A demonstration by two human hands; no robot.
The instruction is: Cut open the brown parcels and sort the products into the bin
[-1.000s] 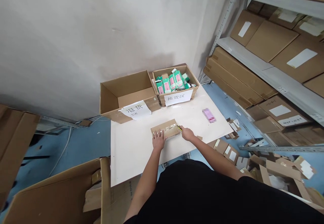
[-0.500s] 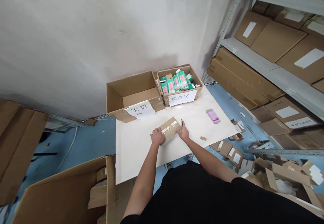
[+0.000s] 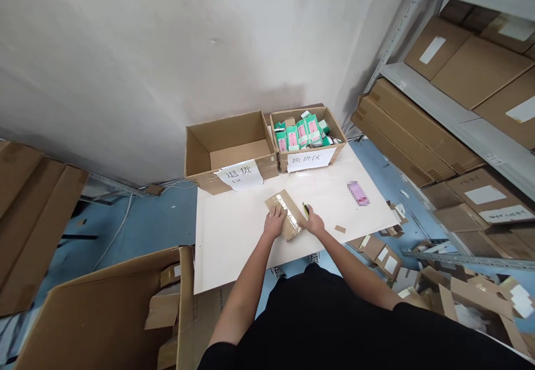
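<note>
"On the white table, what is the left hand doing?"

"Its fingers lie across the top of a taped carton, near the left edge. I can't tell whether it grips or only presses."

"And the right hand?"

"Closed round a slim yellow-and-black tool, whose end points up and away from the person. The hand is at the carton's right side; whether it touches the cardboard, I can't make out."

"How does the carton lie?"

"Flat and slantwise, between the two hands, with a shiny strip of tape along its top."

"What's around it?"

"To the right of the right hand, a small brown scrap; farther off, a pink item, blurred into squares. At the back stand two open boxes side by side, each with a handwritten sheet. The right box holds green-and-pink packages; the left box is the wider."

"Beyond the table?"

"Loaded shelves on the right, and a large open carton at the lower left."
</note>
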